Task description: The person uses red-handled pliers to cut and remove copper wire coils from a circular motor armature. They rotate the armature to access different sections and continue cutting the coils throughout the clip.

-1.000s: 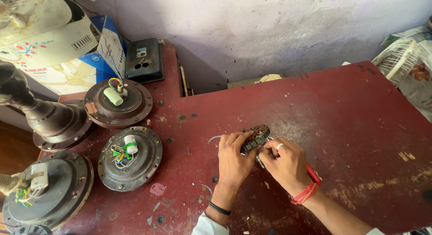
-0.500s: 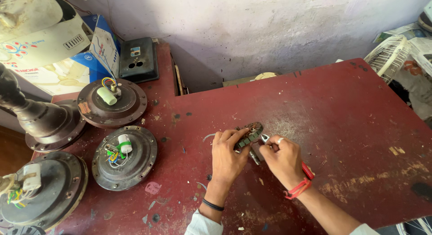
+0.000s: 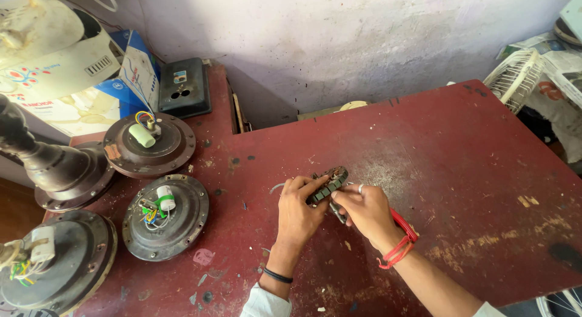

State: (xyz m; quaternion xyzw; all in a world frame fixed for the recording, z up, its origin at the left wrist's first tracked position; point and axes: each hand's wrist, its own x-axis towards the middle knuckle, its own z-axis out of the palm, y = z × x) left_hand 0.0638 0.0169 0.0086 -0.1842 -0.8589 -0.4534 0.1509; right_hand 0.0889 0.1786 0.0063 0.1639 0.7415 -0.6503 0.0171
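Observation:
A small dark slotted metal part (image 3: 330, 182), a ring-like stator piece, is held over the worn red table (image 3: 461, 153). My left hand (image 3: 298, 211) grips its near left side with the fingers curled over it. My right hand (image 3: 362, 208), with a ring on one finger and a red thread at the wrist, pinches its right side and also touches a thin metal tool under the fingers. What lies beneath the hands is hidden.
Three round dark fan motor housings with wires and capacitors lie at the left (image 3: 148, 144) (image 3: 165, 215) (image 3: 51, 265). A dark fan downrod canopy (image 3: 54, 168) stands beside them. A black box (image 3: 185, 86) and cartons sit at the back left; a white fan guard (image 3: 515, 77) is at the right.
The view has shifted slightly; both hands stay on the slotted part, turning it a little between the fingers.

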